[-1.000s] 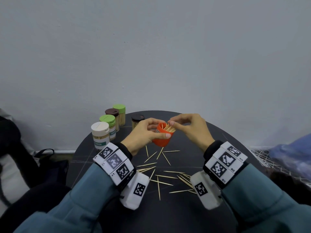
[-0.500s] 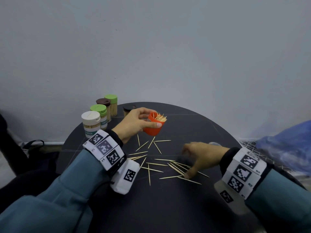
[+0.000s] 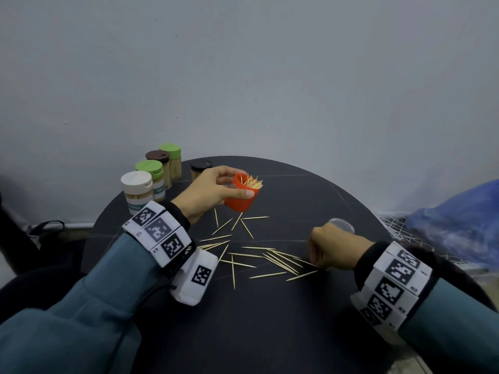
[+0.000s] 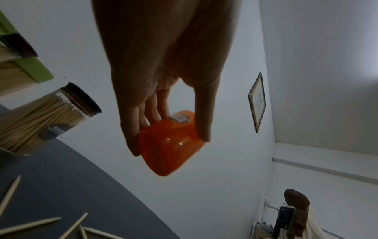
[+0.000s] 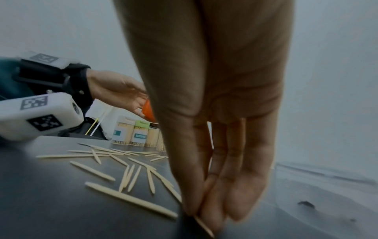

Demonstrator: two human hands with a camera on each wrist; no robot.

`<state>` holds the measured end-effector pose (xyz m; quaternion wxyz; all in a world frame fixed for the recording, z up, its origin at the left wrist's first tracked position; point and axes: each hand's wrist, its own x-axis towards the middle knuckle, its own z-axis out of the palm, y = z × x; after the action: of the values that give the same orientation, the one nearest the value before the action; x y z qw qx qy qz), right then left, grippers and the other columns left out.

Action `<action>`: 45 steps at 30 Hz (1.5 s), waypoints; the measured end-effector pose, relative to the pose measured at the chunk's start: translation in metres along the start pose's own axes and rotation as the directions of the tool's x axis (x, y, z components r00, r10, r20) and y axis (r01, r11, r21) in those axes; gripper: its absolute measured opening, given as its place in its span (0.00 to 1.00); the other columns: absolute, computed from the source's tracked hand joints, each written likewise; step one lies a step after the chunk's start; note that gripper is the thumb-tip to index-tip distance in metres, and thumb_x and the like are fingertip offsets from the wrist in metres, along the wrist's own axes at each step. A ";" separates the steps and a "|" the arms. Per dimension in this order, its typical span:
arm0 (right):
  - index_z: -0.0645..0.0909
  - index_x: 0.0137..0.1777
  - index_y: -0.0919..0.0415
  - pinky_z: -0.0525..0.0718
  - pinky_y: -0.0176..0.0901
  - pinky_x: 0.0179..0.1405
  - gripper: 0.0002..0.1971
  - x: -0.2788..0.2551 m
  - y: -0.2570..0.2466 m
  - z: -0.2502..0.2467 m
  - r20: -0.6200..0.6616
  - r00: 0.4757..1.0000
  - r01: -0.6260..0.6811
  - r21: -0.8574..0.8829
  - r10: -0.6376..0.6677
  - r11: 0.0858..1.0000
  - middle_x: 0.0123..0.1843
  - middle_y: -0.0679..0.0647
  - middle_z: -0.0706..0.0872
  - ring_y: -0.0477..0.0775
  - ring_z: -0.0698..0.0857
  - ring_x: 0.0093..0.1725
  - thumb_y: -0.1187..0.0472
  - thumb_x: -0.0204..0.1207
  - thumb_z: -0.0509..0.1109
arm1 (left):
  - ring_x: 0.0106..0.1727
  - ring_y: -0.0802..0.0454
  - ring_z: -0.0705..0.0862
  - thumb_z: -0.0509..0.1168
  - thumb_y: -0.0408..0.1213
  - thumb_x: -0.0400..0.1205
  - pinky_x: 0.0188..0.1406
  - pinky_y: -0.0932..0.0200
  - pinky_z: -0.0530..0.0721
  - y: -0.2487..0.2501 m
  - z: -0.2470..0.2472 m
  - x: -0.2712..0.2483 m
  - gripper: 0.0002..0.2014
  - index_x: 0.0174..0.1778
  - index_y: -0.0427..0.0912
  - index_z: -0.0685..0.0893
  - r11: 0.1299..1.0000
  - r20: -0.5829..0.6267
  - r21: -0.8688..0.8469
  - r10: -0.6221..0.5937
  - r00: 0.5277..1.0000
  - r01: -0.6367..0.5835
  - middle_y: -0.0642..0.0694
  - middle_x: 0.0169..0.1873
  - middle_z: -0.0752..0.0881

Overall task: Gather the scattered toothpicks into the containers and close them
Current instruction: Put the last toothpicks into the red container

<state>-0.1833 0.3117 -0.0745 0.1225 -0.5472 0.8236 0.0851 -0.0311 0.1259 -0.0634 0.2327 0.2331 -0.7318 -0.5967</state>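
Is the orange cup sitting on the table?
No, the left hand holds the orange cup up above the table.

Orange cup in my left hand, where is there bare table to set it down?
Bare patches: the near table between both sleeves, and the far right, beyond the clear lid. Crowded: the middle, strewn with toothpicks from under the orange cup to the right hand, and the far left with closed containers.
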 end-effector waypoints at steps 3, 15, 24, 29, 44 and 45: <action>0.88 0.43 0.62 0.87 0.47 0.50 0.08 0.005 -0.004 -0.001 -0.034 0.999 0.028 0.025 -0.027 0.999 0.40 0.54 0.88 0.55 0.88 0.46 0.72 0.69 0.68 | 0.63 0.54 0.77 0.75 0.33 0.73 0.52 0.59 0.78 0.000 0.000 0.000 0.24 0.65 0.47 0.79 1.000 0.002 0.008 -0.003 1.000 0.003 0.50 0.59 0.81; 0.69 0.69 0.56 0.77 0.47 0.63 0.34 0.012 -0.013 -0.011 0.190 0.981 0.050 -0.081 -0.034 0.995 0.62 0.52 0.75 0.54 0.75 0.64 0.59 0.64 0.80 | 0.65 0.52 0.78 0.75 0.34 0.72 0.50 0.60 0.79 -0.002 0.000 0.003 0.24 0.65 0.46 0.79 1.000 0.000 0.010 -0.008 1.000 0.008 0.46 0.63 0.82; 0.71 0.64 0.54 0.82 0.40 0.48 0.32 0.020 -0.005 -0.008 0.185 0.982 0.002 0.208 -0.041 0.978 0.43 0.42 0.78 0.50 0.83 0.49 0.51 0.62 0.82 | 0.67 0.50 0.76 0.75 0.34 0.73 0.58 0.53 0.77 -0.004 0.001 0.004 0.25 0.66 0.46 0.79 0.999 -0.005 0.026 -0.025 1.000 0.025 0.45 0.65 0.80; 0.72 0.63 0.55 0.85 0.42 0.45 0.31 0.026 -0.012 -0.007 0.164 0.985 0.015 0.274 -0.062 0.962 0.44 0.45 0.79 0.56 0.87 0.51 0.51 0.63 0.81 | 0.67 0.50 0.77 0.75 0.34 0.73 0.58 0.54 0.79 -0.004 0.000 0.004 0.25 0.65 0.47 0.79 0.999 -0.002 0.022 -0.023 1.000 0.023 0.46 0.64 0.81; 0.85 0.51 0.59 0.85 0.49 0.53 0.07 0.024 -0.038 -0.011 0.008 0.983 0.181 0.010 -0.181 0.983 0.47 0.52 0.84 0.55 0.85 0.49 0.59 0.75 0.71 | 0.63 0.53 0.78 0.75 0.34 0.73 0.47 0.62 0.79 -0.002 0.002 0.003 0.25 0.67 0.45 0.78 1.000 -0.001 0.017 -0.012 1.000 0.012 0.47 0.62 0.81; 0.85 0.52 0.60 0.85 0.48 0.53 0.07 0.024 -0.040 -0.012 0.019 0.984 0.178 -0.017 -0.178 0.984 0.49 0.53 0.84 0.55 0.84 0.49 0.60 0.76 0.70 | 0.63 0.53 0.78 0.75 0.34 0.73 0.46 0.63 0.78 -0.002 0.002 0.002 0.25 0.67 0.45 0.78 1.000 -0.001 0.018 -0.011 1.000 0.011 0.47 0.62 0.81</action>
<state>-0.1569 0.2722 -0.0703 0.1316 -0.6191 0.7694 0.0860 -0.0342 0.1256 -0.0653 0.2276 0.2395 -0.7358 -0.5912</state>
